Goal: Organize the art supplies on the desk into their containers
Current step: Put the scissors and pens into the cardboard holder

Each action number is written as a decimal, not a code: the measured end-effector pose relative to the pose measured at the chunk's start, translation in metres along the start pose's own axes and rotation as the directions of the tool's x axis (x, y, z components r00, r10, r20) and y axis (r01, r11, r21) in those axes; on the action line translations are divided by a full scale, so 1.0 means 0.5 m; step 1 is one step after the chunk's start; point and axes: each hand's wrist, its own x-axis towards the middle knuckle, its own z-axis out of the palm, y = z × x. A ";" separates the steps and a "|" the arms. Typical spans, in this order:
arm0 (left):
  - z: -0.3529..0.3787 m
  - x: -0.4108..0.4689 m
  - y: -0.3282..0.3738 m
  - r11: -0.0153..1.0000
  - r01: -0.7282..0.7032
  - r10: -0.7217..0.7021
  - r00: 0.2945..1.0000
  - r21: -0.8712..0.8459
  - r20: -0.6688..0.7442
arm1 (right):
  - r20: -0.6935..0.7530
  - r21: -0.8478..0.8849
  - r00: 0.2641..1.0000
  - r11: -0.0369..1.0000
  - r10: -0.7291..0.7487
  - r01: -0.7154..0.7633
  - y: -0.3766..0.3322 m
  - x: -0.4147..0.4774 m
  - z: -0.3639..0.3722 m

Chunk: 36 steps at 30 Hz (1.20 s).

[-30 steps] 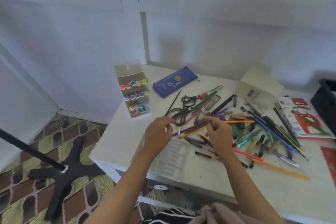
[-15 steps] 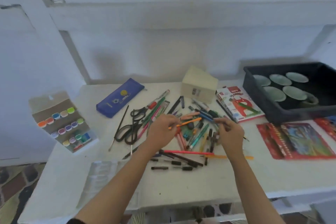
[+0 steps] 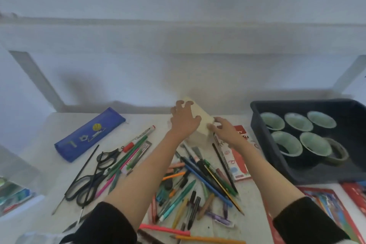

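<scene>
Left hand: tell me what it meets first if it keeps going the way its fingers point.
The cream box. The left hand is spread over its top and looks about to touch it; contact is unclear.

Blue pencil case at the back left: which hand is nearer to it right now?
Left. The left hand rests on the cream box, right of the blue pencil case across bare desk. The right hand touches the box's far side, farther away.

You are at a home craft desk: a white table (image 3: 59, 164) against a plain white wall (image 3: 178, 6), strewn at lower centre with pens and pencils (image 3: 198, 180), scissors (image 3: 93, 176) lower left, and a blue pencil case (image 3: 89, 134) centre left.
</scene>
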 end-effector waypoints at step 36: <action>0.069 0.036 -0.111 0.892 -0.095 0.015 0.983 -0.441 -0.182 | 0.006 -0.192 0.908 0.891 -0.419 0.412 0.042 -0.002 0.100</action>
